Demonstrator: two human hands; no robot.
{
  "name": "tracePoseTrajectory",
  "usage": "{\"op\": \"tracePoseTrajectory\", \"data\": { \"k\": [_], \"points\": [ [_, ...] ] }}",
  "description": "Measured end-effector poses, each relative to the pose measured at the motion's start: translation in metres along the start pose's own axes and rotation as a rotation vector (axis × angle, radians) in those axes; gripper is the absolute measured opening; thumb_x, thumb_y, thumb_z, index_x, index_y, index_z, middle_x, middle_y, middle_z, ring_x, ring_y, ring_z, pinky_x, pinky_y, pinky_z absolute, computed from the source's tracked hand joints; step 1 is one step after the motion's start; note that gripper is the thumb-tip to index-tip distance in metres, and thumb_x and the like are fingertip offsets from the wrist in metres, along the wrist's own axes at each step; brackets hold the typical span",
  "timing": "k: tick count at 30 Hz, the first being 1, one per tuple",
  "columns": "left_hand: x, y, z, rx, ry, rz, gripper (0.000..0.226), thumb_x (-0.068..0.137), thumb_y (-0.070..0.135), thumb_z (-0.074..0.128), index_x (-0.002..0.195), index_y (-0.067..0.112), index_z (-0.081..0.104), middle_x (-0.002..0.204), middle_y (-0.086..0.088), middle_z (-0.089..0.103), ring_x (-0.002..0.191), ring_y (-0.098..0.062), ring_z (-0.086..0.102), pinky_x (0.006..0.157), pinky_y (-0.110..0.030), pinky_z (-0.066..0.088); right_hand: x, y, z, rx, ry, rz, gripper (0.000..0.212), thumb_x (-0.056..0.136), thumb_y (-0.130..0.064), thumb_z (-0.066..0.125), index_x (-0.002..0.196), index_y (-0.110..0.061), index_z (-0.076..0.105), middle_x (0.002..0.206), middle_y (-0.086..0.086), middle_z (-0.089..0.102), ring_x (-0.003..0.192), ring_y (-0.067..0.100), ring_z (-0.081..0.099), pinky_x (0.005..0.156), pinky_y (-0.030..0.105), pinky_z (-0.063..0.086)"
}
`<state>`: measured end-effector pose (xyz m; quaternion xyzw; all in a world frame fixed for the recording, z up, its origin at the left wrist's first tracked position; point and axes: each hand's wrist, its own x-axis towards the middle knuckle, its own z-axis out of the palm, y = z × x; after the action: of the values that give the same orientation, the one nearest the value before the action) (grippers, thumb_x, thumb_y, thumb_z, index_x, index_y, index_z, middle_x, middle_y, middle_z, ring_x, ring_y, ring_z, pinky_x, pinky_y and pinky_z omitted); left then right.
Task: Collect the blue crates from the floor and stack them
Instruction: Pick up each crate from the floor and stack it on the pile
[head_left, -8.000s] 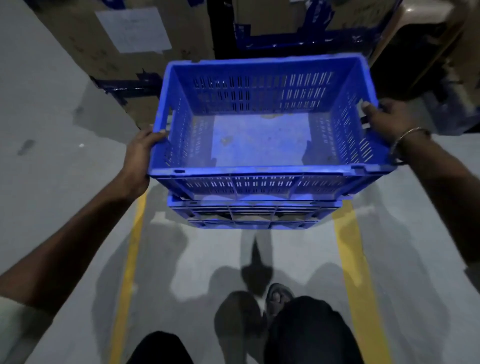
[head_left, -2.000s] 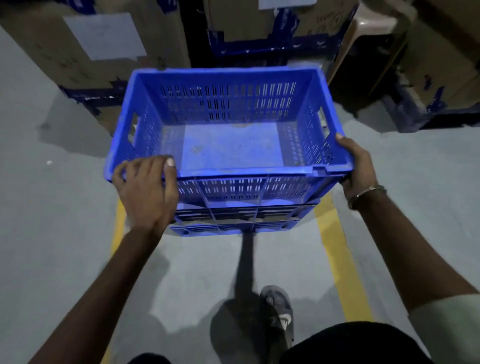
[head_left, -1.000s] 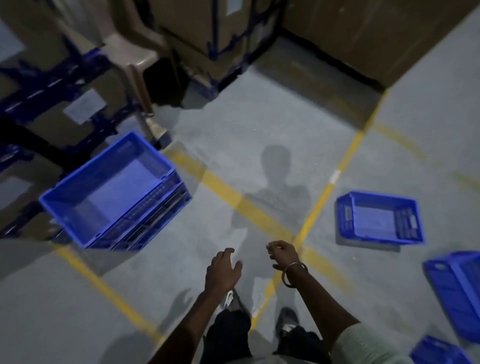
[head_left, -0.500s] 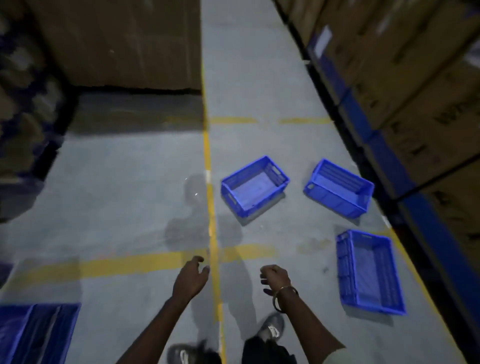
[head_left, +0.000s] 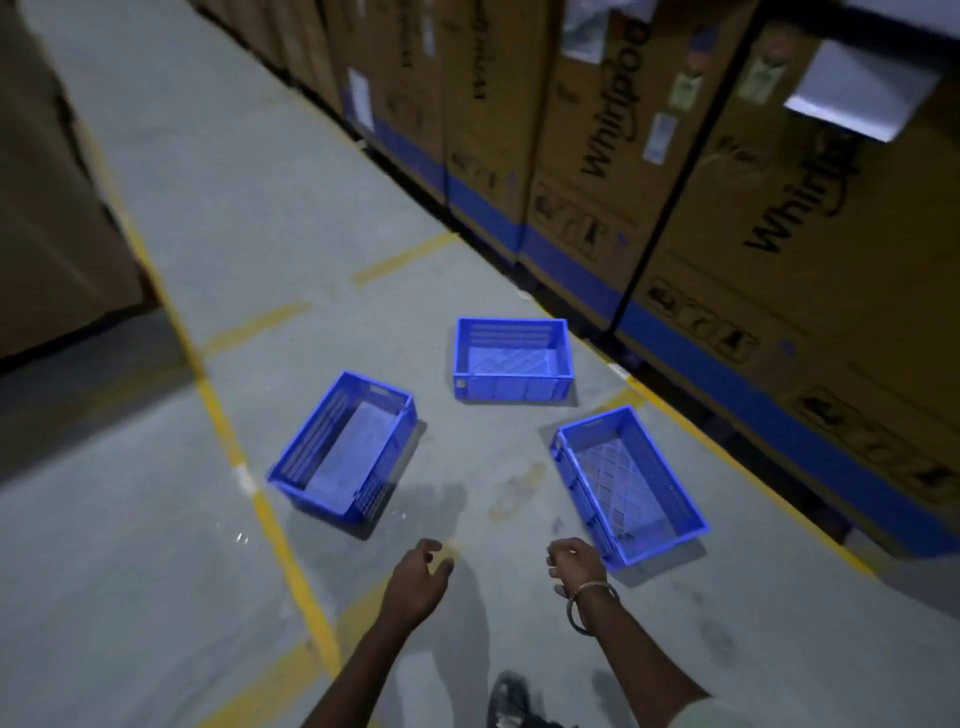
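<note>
1. shoe (head_left: 506, 699) tip shows at 6 o'clock, at the bottom edge of the view, on the grey floor (head_left: 130, 571).
2. hands come next: your left hand (head_left: 418, 584) hangs just left of 6 o'clock, fingers loosely spread and holding nothing; your right hand (head_left: 574, 564), with a metal bangle (head_left: 589, 605) on the wrist, sits just right of it, fingers curled half-closed around nothing.
3. nearest crate (head_left: 628, 483) lies at about 4 o'clock, just beyond your right hand, upright, open side up and empty, skewed to the aisle.
4. second crate (head_left: 345, 447) lies at about 9 o'clock from centre, just right of the yellow floor line (head_left: 228, 441), also upright and empty, turned at an angle.
5. third crate (head_left: 513, 359) is farthest, near 12 o'clock from centre, set squarely and empty, near the row of cardboard cartons (head_left: 727, 182) running from 1 to 4 o'clock.
6. progress, as a judgement: three crates are on the floor, well apart from each other, none stacked; no stack is in view, so you cannot tell how much is done. each of these three is left to pick up and stack, and the one by your right hand looks the easiest to take first.
</note>
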<state>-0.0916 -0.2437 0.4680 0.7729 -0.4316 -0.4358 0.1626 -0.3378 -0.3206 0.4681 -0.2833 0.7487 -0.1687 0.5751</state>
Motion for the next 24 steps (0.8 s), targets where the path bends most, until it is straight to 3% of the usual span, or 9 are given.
{"op": "tracePoseTrajectory", "data": {
  "k": [4, 9, 11, 13, 15, 17, 19, 22, 24],
  "points": [
    [0.048, 0.067, 0.02, 0.017, -0.092, 0.076, 0.034, 0.1, 0.031, 0.064, 0.131, 0.017, 0.06, 0.123, -0.008, 0.067, 0.105, -0.022, 0.066, 0.083, -0.029, 0.047, 0.036, -0.018, -0.032, 0.174, 0.072, -0.003, 0.01, 0.086, -0.009, 0.062, 0.087, -0.015, 0.07, 0.074, 0.007, 0.068, 0.059, 0.017, 0.057, 0.05, 0.022, 0.041],
    [0.118, 0.128, 0.035, 0.058, -0.199, 0.152, 0.03, 0.1, 0.028, 0.065, 0.128, 0.019, 0.061, 0.115, -0.004, 0.067, 0.105, -0.021, 0.066, 0.09, -0.034, 0.053, 0.074, -0.047, -0.046, 0.345, 0.119, 0.001, 0.01, 0.091, -0.009, 0.063, 0.088, -0.017, 0.068, 0.078, 0.006, 0.07, 0.067, 0.018, 0.06, 0.054, 0.024, 0.041],
    [0.15, 0.149, 0.038, 0.108, -0.215, 0.21, 0.02, 0.099, 0.03, 0.066, 0.117, 0.039, 0.063, 0.107, 0.002, 0.07, 0.101, -0.016, 0.068, 0.092, -0.036, 0.055, 0.09, -0.06, -0.053, 0.386, 0.154, 0.005, 0.01, 0.092, -0.01, 0.062, 0.089, -0.018, 0.068, 0.078, 0.004, 0.07, 0.069, 0.018, 0.061, 0.057, 0.026, 0.043],
    [0.191, 0.172, 0.044, 0.159, -0.247, 0.253, 0.034, 0.1, 0.026, 0.066, 0.101, 0.059, 0.06, 0.097, 0.009, 0.068, 0.092, -0.009, 0.065, 0.086, -0.032, 0.051, 0.112, -0.075, -0.066, 0.388, 0.202, 0.003, 0.013, 0.092, -0.006, 0.061, 0.088, -0.017, 0.067, 0.078, 0.006, 0.069, 0.069, 0.018, 0.06, 0.056, 0.026, 0.043],
    [0.234, 0.195, 0.053, 0.206, -0.294, 0.233, 0.03, 0.099, 0.02, 0.065, 0.093, 0.049, 0.061, 0.096, 0.005, 0.066, 0.094, -0.016, 0.067, 0.081, -0.029, 0.045, 0.14, -0.086, -0.081, 0.386, 0.263, 0.031, 0.016, 0.087, -0.005, 0.061, 0.081, -0.019, 0.067, 0.076, 0.008, 0.067, 0.07, 0.022, 0.06, 0.057, 0.027, 0.044],
    [0.275, 0.216, 0.062, 0.233, -0.332, 0.216, 0.01, 0.094, 0.027, 0.065, 0.101, 0.031, 0.058, 0.096, -0.002, 0.068, 0.1, -0.028, 0.07, 0.081, -0.031, 0.046, 0.182, -0.084, -0.093, 0.353, 0.332, 0.087, 0.007, 0.075, -0.023, 0.063, 0.075, -0.023, 0.07, 0.074, 0.005, 0.07, 0.073, 0.025, 0.066, 0.063, 0.035, 0.052],
    [0.317, 0.234, 0.072, 0.304, -0.412, 0.221, 0.017, 0.091, 0.034, 0.063, 0.104, 0.026, 0.057, 0.093, -0.002, 0.068, 0.098, -0.028, 0.071, 0.083, -0.033, 0.048, 0.238, -0.052, -0.1, 0.294, 0.327, 0.125, 0.02, 0.066, -0.043, 0.058, 0.078, -0.036, 0.071, 0.079, 0.0, 0.074, 0.083, 0.027, 0.071, 0.076, 0.041, 0.057],
    [0.371, 0.262, 0.09, 0.42, -0.511, 0.226, 0.019, 0.096, 0.031, 0.064, 0.113, 0.025, 0.058, 0.094, 0.0, 0.069, 0.095, -0.026, 0.072, 0.082, -0.031, 0.049, 0.278, -0.052, -0.114, 0.198, 0.28, 0.27, 0.017, 0.075, -0.043, 0.056, 0.078, -0.03, 0.067, 0.095, 0.005, 0.075, 0.094, 0.03, 0.071, 0.088, 0.042, 0.059],
    [0.393, 0.276, 0.094, 0.434, -0.532, 0.243, 0.031, 0.09, 0.04, 0.064, 0.118, 0.026, 0.059, 0.098, -0.002, 0.07, 0.09, -0.024, 0.07, 0.08, -0.03, 0.049, 0.284, -0.065, -0.12, 0.175, 0.271, 0.305, 0.009, 0.079, -0.041, 0.061, 0.08, -0.037, 0.068, 0.098, 0.008, 0.075, 0.087, 0.029, 0.07, 0.089, 0.044, 0.059]
  ]
}}
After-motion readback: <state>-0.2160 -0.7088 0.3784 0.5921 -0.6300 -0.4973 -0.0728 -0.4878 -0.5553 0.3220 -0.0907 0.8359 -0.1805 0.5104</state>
